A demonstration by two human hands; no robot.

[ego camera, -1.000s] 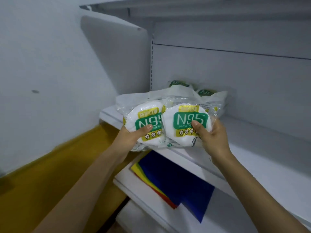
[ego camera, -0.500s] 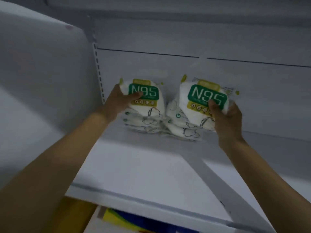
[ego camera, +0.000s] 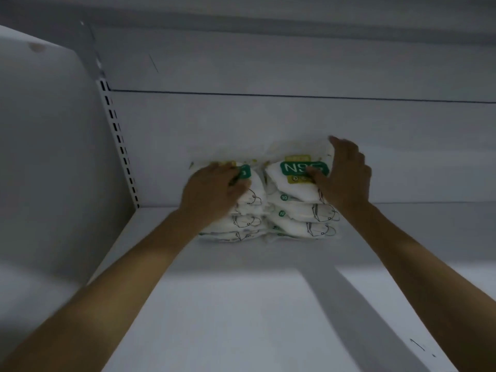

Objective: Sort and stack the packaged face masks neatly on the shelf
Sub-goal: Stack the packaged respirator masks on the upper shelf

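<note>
Two stacks of white N95 mask packs stand side by side at the back of the white shelf (ego camera: 241, 304). My left hand (ego camera: 212, 191) lies over the top pack (ego camera: 245, 173) of the left stack (ego camera: 247, 220), fingers curled round its top and thumb on its front. My right hand (ego camera: 346, 178) grips the top pack (ego camera: 291, 169) of the right stack (ego camera: 298, 210), thumb on the green N95 label and fingers over its back edge. Both top packs sit on the packs below them. Most of the left pack's label is hidden by my hand.
The stacks rest against the shelf's back panel (ego camera: 268, 124). A slotted upright (ego camera: 120, 146) and a white side panel (ego camera: 53, 157) close the left end. Bare shelf surface stretches in front of the stacks and to their right. Another shelf hangs overhead.
Both hands have lowered their packs onto the two stacks at the back of the shelf. The view has moved closer in and up from the shelf's front edge.
</note>
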